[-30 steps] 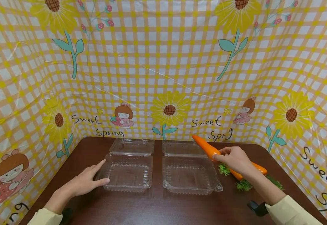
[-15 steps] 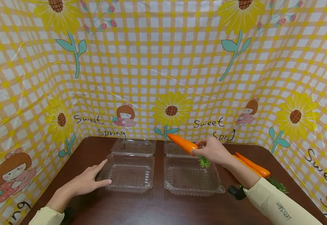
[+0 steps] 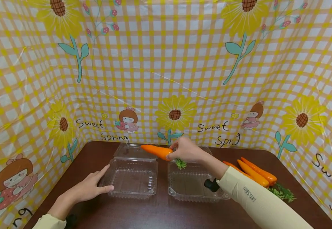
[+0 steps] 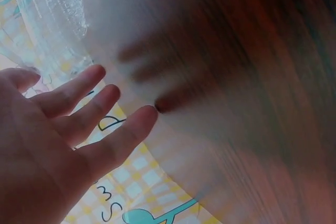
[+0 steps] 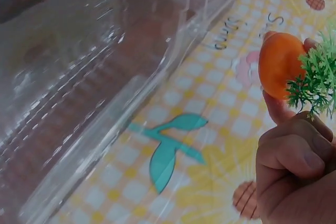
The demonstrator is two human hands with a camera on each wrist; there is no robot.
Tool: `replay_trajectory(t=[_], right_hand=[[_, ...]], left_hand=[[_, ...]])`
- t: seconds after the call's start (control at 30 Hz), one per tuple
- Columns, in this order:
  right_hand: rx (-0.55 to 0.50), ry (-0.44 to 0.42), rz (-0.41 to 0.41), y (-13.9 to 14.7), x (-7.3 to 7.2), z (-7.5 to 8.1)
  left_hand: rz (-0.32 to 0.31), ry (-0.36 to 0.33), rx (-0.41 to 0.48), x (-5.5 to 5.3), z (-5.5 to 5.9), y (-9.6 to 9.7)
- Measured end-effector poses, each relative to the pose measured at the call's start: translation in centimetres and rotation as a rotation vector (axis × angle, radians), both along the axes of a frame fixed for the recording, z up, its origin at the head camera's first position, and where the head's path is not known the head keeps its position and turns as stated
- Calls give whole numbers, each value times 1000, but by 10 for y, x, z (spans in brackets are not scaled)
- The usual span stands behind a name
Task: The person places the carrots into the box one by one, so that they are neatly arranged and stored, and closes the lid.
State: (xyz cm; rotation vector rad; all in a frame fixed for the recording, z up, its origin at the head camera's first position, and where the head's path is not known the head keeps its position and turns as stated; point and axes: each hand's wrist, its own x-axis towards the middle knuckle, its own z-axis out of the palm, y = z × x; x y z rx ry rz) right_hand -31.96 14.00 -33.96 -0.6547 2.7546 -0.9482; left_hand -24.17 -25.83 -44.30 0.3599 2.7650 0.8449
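My right hand (image 3: 187,150) pinches an orange carrot (image 3: 155,150) near its leafy end, its tip pointing left. Green leaves (image 3: 180,164) hang below the fingers. The carrot is held up over the gap between two clear plastic clamshell boxes, partly in front of the lids. My left hand (image 3: 90,185) lies with fingers spread at the left side of the left clamshell box (image 3: 132,192); in the left wrist view its fingers (image 4: 118,142) are straight and hold nothing. Beneath my right forearm is the right clamshell box (image 3: 183,197). Both boxes have their lids folded back.
Several more carrots (image 3: 253,173) with green tops lie at the right of the dark brown table (image 3: 143,214), partly behind my right sleeve. A yellow checked cloth (image 3: 160,73) with sunflowers encloses the back and sides.
My right hand has carried the carrot left from the carrots at the right, across the right box. My left hand has stayed by the left box.
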Motion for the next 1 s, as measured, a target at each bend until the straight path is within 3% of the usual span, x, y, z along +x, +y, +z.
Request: replay_trajectory(t=[0.23, 0.5, 1.0], right_hand=[[48, 11, 94, -39, -7, -9], [128, 37, 147, -75, -10, -17], [411, 108, 203, -124, -15, -38]], left_hand=[[-9, -42, 27, 2, 2, -2], [0, -50, 24, 0, 2, -1], [-27, -94, 68, -2, 4, -2]])
